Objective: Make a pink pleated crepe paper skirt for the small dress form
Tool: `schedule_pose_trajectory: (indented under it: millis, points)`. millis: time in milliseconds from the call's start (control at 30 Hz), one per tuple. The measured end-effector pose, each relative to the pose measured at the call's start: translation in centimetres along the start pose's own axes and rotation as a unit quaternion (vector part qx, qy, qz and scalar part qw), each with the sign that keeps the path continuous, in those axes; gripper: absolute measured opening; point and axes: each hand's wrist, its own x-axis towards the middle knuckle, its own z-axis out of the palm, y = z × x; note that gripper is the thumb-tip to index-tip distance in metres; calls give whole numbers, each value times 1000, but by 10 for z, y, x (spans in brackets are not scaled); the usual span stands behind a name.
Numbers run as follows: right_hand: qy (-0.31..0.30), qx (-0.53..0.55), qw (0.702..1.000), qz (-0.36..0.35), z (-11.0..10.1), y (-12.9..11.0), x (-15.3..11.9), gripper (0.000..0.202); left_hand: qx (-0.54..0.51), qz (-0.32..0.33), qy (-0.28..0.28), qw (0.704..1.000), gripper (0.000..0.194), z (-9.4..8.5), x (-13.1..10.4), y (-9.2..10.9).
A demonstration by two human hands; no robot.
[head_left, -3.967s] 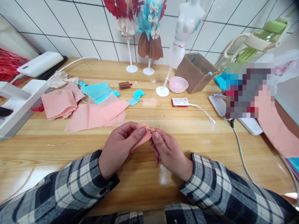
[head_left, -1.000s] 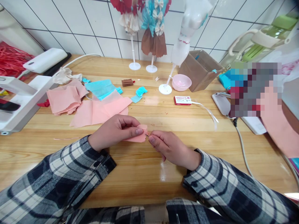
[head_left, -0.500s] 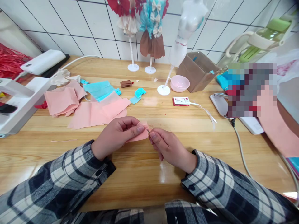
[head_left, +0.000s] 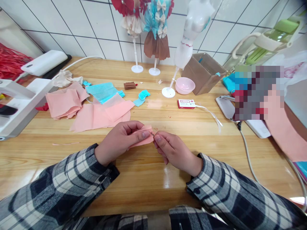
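My left hand [head_left: 124,139] pinches a small folded piece of pink crepe paper [head_left: 140,143], thumb on top and fingers underneath. Close against the paper's right edge, my right hand [head_left: 171,148] is closed, its thumb and forefinger pinched on something small with a thin dark tip; the fingers hide most of it. Both hands are just above the wooden table [head_left: 144,179]. Beyond my left hand lie a larger pink crepe sheet [head_left: 96,116] and a stack of pink pieces [head_left: 63,102].
Blue crepe pieces [head_left: 102,91] and folded brown paper [head_left: 129,85] lie farther back. Dressed mannequin stands [head_left: 155,48], a bare white mannequin [head_left: 185,41], a pink bowl [head_left: 185,85], a brown box [head_left: 203,75] and a small red-and-white box [head_left: 186,103] stand behind. A cable [head_left: 247,153] runs at right.
My left hand and the pink paper have shifted very slightly right, toward the right fingertips. The right hand stays almost in place, still pinching at the paper's edge.
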Motion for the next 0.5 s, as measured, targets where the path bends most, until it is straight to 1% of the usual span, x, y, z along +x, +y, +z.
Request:
schedule_pose_trajectory:
  millis: [100,267,500]
  points:
    - [-4,1,1000,3,0,0,0,41,-30,-13,-7,999,23,0,0,-2]
    - [-8,11,1000,2,0,0,0,39,-41,-21,-6,999,20,3,-1,-1]
    - [2,15,1000,1,1,1,0,37,-66,-30,16,997,21,10,-4,1]
